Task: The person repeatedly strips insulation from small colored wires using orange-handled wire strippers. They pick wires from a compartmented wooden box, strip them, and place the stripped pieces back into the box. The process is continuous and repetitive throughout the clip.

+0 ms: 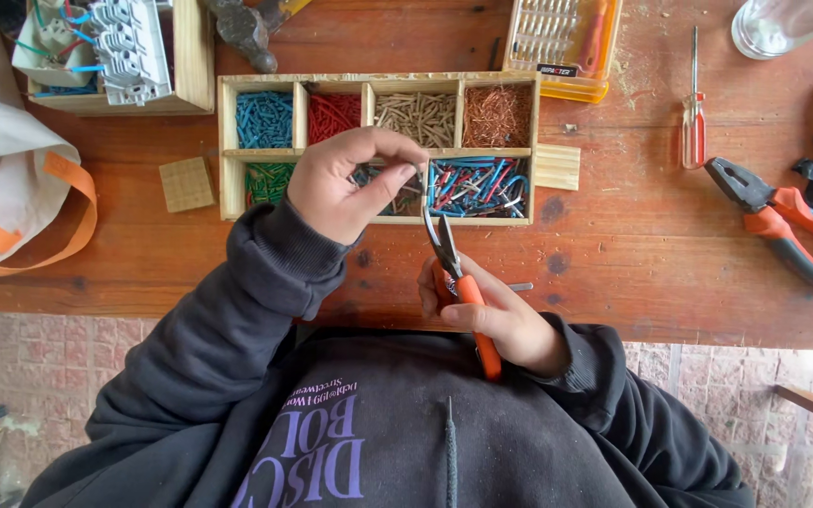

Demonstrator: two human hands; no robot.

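Two hands meeting over the bench (613, 245): left hand (345, 183) pinching a short wire piece (421, 179) at 12 o'clock above pliers (454, 273), long axis 12-to-6, gripped by right hand (496, 315).

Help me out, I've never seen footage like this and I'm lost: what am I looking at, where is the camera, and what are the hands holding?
There is one picture, taken by a camera worn on a person's head, looking down at their own two bare hands over a wooden table. The left hand pinches a thin piece of wire above a wooden tray split into compartments of blue, red, tan, copper, green and mixed wire bits. The right hand grips small orange-handled pliers, their tips pointing up at that wire. Lying loose to the right are a red-handled screwdriver and bigger orange pliers. A yellow case of bits sits behind the tray.
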